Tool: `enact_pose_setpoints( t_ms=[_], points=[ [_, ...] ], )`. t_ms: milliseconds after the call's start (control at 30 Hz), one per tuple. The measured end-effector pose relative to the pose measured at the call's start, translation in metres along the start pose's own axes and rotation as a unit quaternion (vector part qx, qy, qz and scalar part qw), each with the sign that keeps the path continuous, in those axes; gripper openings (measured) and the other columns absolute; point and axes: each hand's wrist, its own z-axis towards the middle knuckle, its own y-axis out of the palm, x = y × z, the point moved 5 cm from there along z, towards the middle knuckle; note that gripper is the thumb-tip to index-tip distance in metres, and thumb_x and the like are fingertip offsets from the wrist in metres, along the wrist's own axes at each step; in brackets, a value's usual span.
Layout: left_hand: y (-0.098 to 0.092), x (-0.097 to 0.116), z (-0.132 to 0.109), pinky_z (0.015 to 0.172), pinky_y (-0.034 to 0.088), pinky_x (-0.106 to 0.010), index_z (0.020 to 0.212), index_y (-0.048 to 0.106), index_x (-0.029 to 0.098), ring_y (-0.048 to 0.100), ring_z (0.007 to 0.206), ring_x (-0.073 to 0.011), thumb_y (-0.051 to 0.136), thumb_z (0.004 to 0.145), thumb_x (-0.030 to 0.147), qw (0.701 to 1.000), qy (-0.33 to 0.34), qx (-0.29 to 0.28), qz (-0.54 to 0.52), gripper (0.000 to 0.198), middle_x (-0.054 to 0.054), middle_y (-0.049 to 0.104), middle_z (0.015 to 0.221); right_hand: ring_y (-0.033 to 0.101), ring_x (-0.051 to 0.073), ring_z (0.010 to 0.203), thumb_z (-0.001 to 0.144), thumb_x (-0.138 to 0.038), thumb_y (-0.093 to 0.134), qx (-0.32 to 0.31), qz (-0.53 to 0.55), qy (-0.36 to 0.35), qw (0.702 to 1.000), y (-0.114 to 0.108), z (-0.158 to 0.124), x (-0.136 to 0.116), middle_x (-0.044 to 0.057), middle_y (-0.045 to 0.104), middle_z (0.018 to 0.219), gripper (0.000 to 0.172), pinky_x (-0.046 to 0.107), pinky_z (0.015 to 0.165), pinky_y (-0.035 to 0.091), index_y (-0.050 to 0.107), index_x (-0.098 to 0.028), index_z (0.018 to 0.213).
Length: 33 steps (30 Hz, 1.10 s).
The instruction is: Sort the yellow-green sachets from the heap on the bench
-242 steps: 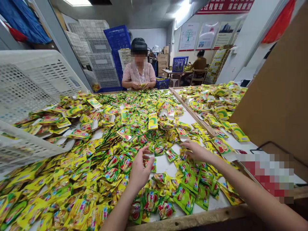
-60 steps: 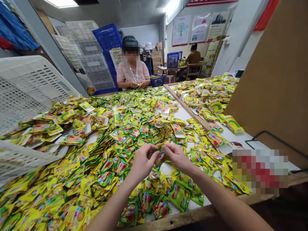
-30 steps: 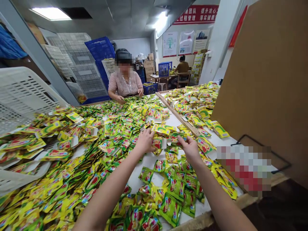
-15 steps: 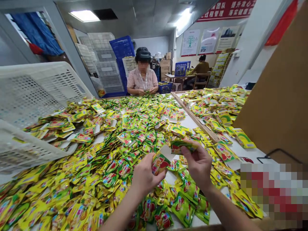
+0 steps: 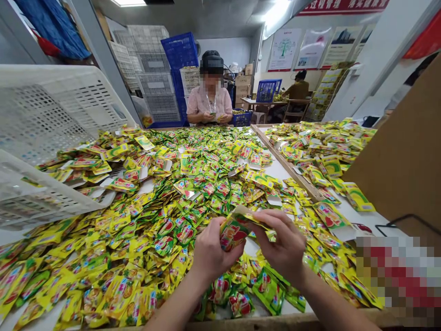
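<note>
My left hand (image 5: 211, 253) is closed around a small printed carton (image 5: 234, 233) with a red fruit picture, its open end tilted up to the right. My right hand (image 5: 285, 244) pinches a yellow-green sachet (image 5: 259, 220) against the mouth of that carton. The fingers partly hide the sachet, and I cannot tell how much of it is inside. Below my hands lie green sachets (image 5: 270, 290) with red pictures. Many yellow sachets (image 5: 119, 294) spread over the table to the left.
A white perforated crate (image 5: 113, 103) lies tipped at the left, with filled cartons (image 5: 119, 184) spilling out. A wooden divider (image 5: 289, 168) runs along the right side, with more cartons beyond it. Cardboard (image 5: 406, 151) stands at the right. Across the table sits another person (image 5: 210, 103).
My right hand has brought the sachet left to the open end of the carton; before, the two were apart. The view has tilted down slightly.
</note>
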Motion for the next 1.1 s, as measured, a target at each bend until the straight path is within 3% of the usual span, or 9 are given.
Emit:
enact_pose_setpoints(
  t_ms=[100,267,333,467,600,700,833,967,1100],
  points=[
    [-0.003,0.002,-0.001,0.057,0.049,-0.026,0.099,0.045,0.019,0.063,0.066,-0.0172,0.059,0.079,0.040,1.000,0.012,0.014,0.001,0.032,-0.002,0.061,0.077,0.066,0.016,0.075,0.080,-0.014,0.062,-0.116,0.041,0.116,0.985,0.007,0.007,0.009,0.003,0.069,0.082,0.016,0.028,0.066,0.055,0.069,-0.022,0.092],
    [0.000,0.007,-0.004,0.056,0.048,-0.027,0.098,0.046,0.018,0.062,0.064,-0.0183,0.056,0.079,0.040,0.996,0.078,0.014,0.031,0.031,-0.003,0.060,0.074,0.067,0.018,0.077,0.076,-0.020,0.065,-0.317,0.104,0.249,0.909,0.014,0.008,0.023,0.003,0.073,0.083,0.011,0.032,0.074,0.054,0.073,-0.022,0.084],
    [0.002,0.008,-0.003,0.055,0.048,-0.027,0.097,0.046,0.018,0.061,0.063,-0.0185,0.056,0.078,0.039,0.996,0.075,0.009,0.040,0.030,-0.003,0.060,0.073,0.067,0.018,0.076,0.070,-0.021,0.070,-0.301,0.132,0.297,0.896,0.016,0.004,0.029,0.002,0.073,0.081,0.013,0.032,0.072,0.054,0.072,-0.021,0.083],
    [0.002,0.006,-0.002,0.056,0.048,-0.026,0.098,0.046,0.018,0.062,0.066,-0.0178,0.059,0.077,0.037,0.999,0.030,0.003,0.023,0.031,-0.003,0.059,0.076,0.063,0.016,0.061,0.061,-0.034,0.078,-0.141,0.164,0.376,0.901,0.018,-0.004,0.040,0.002,0.068,0.069,0.025,0.029,0.057,0.052,0.066,-0.019,0.076],
    [-0.002,0.004,-0.002,0.055,0.048,-0.025,0.097,0.045,0.020,0.062,0.065,-0.0170,0.061,0.076,0.038,1.000,0.012,0.006,-0.004,0.033,-0.001,0.059,0.075,0.060,0.020,0.071,0.064,-0.042,0.076,-0.107,0.047,0.284,0.952,0.017,-0.001,0.030,0.003,0.066,0.067,0.023,0.035,0.067,0.048,0.068,-0.021,0.064],
    [-0.003,0.000,-0.001,0.054,0.048,-0.025,0.095,0.044,0.020,0.062,0.063,-0.0168,0.061,0.075,0.038,1.000,0.001,-0.006,-0.004,0.032,-0.001,0.059,0.075,0.058,0.028,0.096,0.076,-0.044,0.067,-0.159,-0.012,0.187,0.969,0.018,0.002,0.016,0.004,0.069,0.069,0.022,0.047,0.085,0.038,0.071,-0.026,0.065],
    [-0.002,-0.004,-0.002,0.053,0.047,-0.027,0.095,0.045,0.019,0.061,0.063,-0.0184,0.056,0.077,0.041,1.000,0.012,-0.006,0.026,0.030,-0.003,0.059,0.075,0.050,0.031,0.112,0.075,-0.037,0.070,-0.274,-0.042,0.148,0.949,0.027,-0.007,0.007,0.003,0.071,0.087,0.010,0.054,0.095,0.026,0.072,-0.029,0.082],
    [0.002,0.000,-0.003,0.056,0.048,-0.029,0.094,0.048,0.019,0.061,0.066,-0.0203,0.056,0.076,0.034,0.998,0.047,-0.031,0.042,0.025,-0.004,0.060,0.075,0.059,0.025,0.097,0.077,-0.030,0.066,-0.361,-0.006,0.224,0.905,0.038,-0.022,0.015,0.003,0.069,0.087,0.013,0.051,0.095,0.032,0.069,-0.024,0.067],
    [-0.005,-0.004,0.002,0.073,0.050,-0.035,0.108,0.047,0.019,0.062,0.084,-0.0230,0.067,0.071,0.045,0.998,-0.037,-0.039,-0.039,0.049,-0.008,0.062,0.094,0.062,0.019,0.074,0.077,-0.040,0.063,-0.321,0.101,0.368,0.867,0.035,-0.025,0.034,0.004,0.069,0.076,0.021,0.038,0.078,0.047,0.070,-0.020,0.076]
  ],
)
